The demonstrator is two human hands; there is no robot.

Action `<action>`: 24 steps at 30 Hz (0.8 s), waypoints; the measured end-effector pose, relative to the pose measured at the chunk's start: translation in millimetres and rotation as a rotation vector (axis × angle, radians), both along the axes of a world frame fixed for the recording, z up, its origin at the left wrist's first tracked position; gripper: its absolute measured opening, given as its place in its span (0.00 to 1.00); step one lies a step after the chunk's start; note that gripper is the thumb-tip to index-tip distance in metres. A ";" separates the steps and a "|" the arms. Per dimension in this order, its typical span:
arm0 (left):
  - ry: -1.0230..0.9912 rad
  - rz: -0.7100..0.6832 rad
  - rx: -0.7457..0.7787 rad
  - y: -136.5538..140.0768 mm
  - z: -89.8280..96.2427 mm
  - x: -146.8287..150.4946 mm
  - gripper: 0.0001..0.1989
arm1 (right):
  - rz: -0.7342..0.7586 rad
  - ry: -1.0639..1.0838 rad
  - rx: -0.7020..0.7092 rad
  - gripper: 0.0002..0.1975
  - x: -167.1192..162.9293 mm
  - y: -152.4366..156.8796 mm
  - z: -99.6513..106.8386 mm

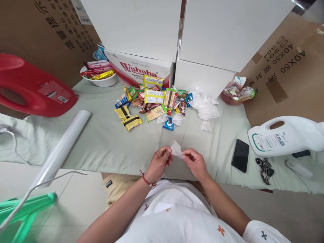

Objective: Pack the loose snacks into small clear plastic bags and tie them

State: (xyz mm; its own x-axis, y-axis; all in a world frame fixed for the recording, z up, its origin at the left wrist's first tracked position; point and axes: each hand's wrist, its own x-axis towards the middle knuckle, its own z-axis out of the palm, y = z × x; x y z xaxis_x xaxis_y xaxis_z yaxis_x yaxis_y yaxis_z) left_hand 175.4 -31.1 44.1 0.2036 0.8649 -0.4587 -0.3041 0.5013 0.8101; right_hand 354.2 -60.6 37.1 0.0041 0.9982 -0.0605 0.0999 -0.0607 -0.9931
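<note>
Between my two hands is a small clear plastic bag (176,147), raised near the front edge of the table. My left hand (160,160) pinches its left side, and a red cord bracelet circles that wrist. On the other side my right hand (195,162) grips the lower right corner between thumb and fingers. Beyond them lies a heap of wrapped snacks (155,96) in yellow, green, red and blue. A small blue packet (168,124) sits at its near edge. To its right is a pile of crumpled clear bags (205,107).
A white bowl of snacks (106,81) stands at the back left, before a Wahaha carton (141,67). At left are a red jug (35,87) and a plastic roll (68,141). At right lie a phone (240,156), keys (264,170) and a white detergent bottle (288,135).
</note>
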 end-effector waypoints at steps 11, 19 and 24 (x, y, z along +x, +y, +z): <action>-0.048 -0.018 0.241 -13.5 -5.5 -12.1 0.16 | -0.214 0.565 -0.334 0.25 9.5 4.8 5.7; 0.164 0.075 0.333 -16.0 -16.6 -21.7 0.16 | -0.339 0.340 -0.386 0.27 7.3 22.9 15.2; 0.797 0.002 1.086 -19.2 -9.8 -26.1 0.29 | -0.250 0.189 -0.387 0.26 10.2 19.2 17.4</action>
